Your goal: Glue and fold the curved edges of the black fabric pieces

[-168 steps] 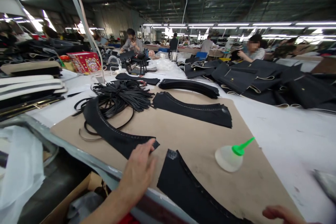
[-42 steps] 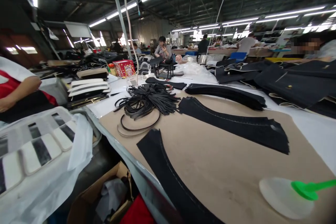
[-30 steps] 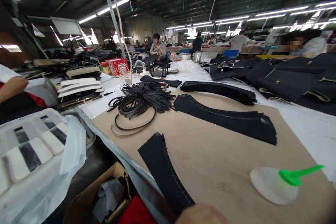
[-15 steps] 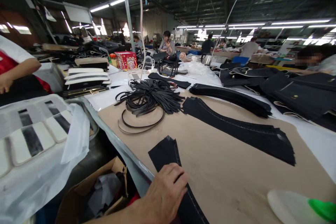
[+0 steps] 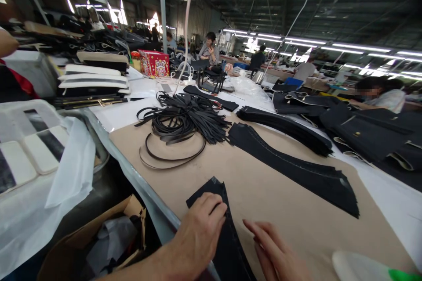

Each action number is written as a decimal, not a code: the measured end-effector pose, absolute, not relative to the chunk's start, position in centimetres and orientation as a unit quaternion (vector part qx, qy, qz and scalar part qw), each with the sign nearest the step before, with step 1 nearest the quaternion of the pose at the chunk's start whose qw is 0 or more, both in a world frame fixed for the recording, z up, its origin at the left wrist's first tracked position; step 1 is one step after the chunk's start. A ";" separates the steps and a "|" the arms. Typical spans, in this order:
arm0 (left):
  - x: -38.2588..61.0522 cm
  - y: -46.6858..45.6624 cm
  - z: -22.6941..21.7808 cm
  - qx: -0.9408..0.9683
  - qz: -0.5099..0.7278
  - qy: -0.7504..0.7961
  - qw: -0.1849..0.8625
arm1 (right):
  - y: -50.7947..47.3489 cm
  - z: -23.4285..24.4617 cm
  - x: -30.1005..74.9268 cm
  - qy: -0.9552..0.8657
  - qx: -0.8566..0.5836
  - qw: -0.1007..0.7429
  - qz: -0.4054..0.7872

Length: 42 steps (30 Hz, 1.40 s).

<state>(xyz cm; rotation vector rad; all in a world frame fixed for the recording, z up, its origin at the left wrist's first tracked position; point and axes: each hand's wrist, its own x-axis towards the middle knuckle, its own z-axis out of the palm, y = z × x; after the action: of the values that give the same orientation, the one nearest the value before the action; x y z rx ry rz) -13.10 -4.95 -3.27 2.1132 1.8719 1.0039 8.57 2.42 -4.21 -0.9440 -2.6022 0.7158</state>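
Observation:
A curved black fabric piece (image 5: 227, 246) with a stitched edge lies at the near edge of the brown cardboard sheet (image 5: 263, 193). My left hand (image 5: 198, 235) rests flat on its near end, fingers stretched out and together. My right hand (image 5: 275, 250) lies just right of the piece, fingers extended on the cardboard, touching or almost touching its edge. Neither hand grips anything.
A stack of curved black pieces (image 5: 296, 171) and a bundle of black straps (image 5: 184, 118) lie farther back. A white bottle with a green nozzle (image 5: 369, 268) sits at the lower right. A cardboard box (image 5: 99, 241) stands below the table edge. Other people work in the background.
My right hand has come into view beside the black piece. My left hand stays on the piece, which sits a little nearer the table edge. The camera has tilted down.

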 end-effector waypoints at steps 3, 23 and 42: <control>-14.6 -3.7 -3.8 0.713 0.296 0.633 0.061 | 3.5 -3.7 4.0 -0.919 -0.311 0.178 0.166; -15.5 -3.2 -6.0 0.725 0.225 0.650 0.003 | 4.1 -4.3 0.5 -0.934 -0.325 0.078 -0.127; -15.7 -3.3 -6.0 0.726 0.222 0.651 0.010 | 4.3 -5.8 0.3 -0.934 -0.294 0.061 -0.192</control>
<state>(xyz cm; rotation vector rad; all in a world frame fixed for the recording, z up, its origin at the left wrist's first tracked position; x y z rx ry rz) -15.68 -3.29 -5.95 2.2657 2.0319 0.6923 0.34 4.34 -5.75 -0.8907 -2.8255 -0.5799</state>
